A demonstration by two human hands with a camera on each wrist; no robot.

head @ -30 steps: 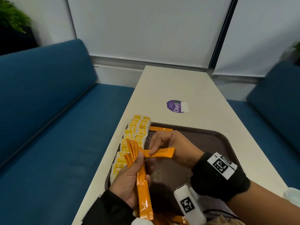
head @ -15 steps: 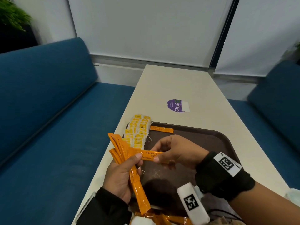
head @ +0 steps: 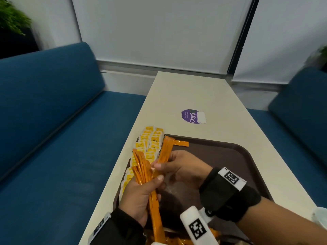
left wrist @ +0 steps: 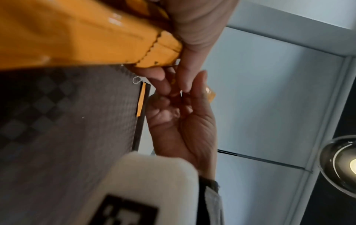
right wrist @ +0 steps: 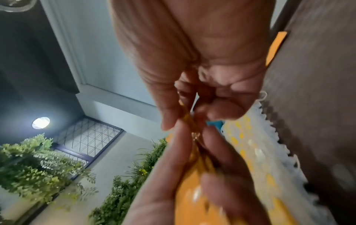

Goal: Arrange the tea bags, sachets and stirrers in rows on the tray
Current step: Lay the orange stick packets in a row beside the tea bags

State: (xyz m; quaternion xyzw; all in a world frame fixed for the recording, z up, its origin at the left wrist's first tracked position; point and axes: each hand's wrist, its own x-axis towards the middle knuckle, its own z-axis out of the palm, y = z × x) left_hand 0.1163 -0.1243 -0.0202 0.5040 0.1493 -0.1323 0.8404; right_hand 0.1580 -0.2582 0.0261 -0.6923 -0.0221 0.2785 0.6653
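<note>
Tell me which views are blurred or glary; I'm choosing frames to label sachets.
Head view: centre sharp, the tea bags legible, edges smeared. Left wrist view: the orange sachets loom close and soft, with glare spots, and a ceiling lamp flares. Right wrist view: left hand and right hand blurred.

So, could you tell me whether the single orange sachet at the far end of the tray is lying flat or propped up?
Lying flat. The orange sachet rests on the brown tray beside its far rim, touched by neither hand.
</note>
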